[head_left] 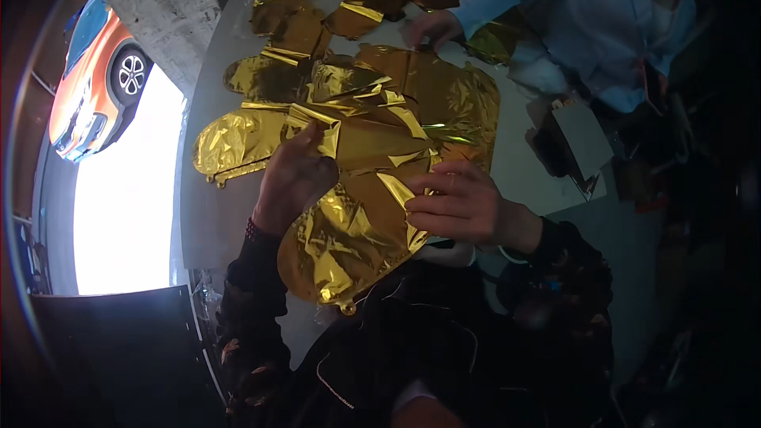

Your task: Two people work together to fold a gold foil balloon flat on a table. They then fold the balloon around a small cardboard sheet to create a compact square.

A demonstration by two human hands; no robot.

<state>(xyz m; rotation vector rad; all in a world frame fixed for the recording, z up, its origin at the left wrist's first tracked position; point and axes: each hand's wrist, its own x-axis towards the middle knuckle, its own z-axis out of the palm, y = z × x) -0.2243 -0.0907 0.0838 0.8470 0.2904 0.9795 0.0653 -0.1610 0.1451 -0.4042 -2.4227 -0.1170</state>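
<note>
— While you look down at the gold foil piece (329,242), where does it lie against the hands?

— Between them and a little nearer the body. Its rounded end bulges below the left hand (297,178), and its right edge runs under the right hand (456,206).

— How are the hands set?

— Left: fingers curled, thumb and fingertips closed on a fold at the foil piece's far side. Right: fingers bent and slightly parted over its right edge; whether the thumb pinches from beneath, I can't tell.

— And its look?

— Shiny and creased, bright yellow where light strikes, brownish in the shade. A small round tab (347,309) sticks out at its near tip. Where it ends among the neighbouring layers is hard to make out.

— What is around it?

— A pale table (210,226) beneath it. Just beyond it, more gold foil sheets (460,87), overlapping and wrinkled. Off to its right, a white box (583,135). Past it on the far right, a co-worker's hand (436,29) reaching to the sheets from a light-blue sleeve (495,4). Well to its left, a concrete pillar (158,0) and an orange car (87,103).
</note>
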